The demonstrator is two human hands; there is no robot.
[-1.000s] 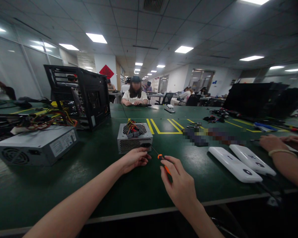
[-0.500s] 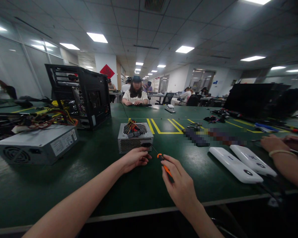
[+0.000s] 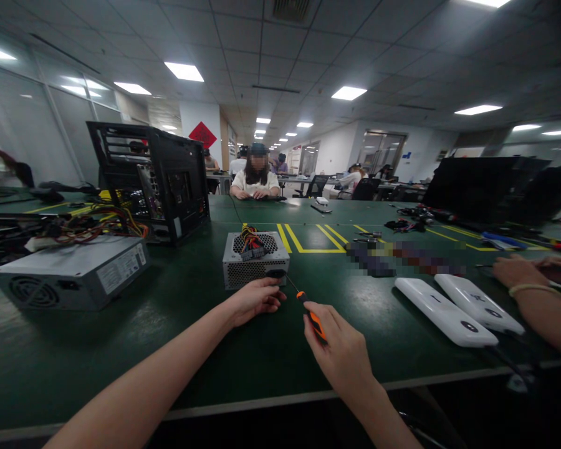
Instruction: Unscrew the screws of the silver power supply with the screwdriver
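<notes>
A grey power supply unit [image 3: 256, 260] stands before me, its bundled coloured cables [image 3: 252, 244] lying on the perforated top. At its front right is a black socket-like part [image 3: 275, 273]. My left hand [image 3: 258, 302] is at this part, fingers bent just under it; whether something small is between them is hidden. My right hand [image 3: 337, 340] is closed around the orange-and-black handle of a screwdriver [image 3: 316, 324]. The thin shaft slants up to the left, its tip at the right end of the black part.
Left of me are a larger power supply [image 3: 70, 271] with loose cables and an open black computer case [image 3: 154, 181]. Two white devices [image 3: 446, 312] lie to the right, near another person's hands [image 3: 518, 279]. Across the green table [image 3: 206, 386] sits a person [image 3: 256, 178].
My right hand's grip on the screwdriver has shifted slightly, and more of the orange handle shows. My left hand and the power supply unit stay in place.
</notes>
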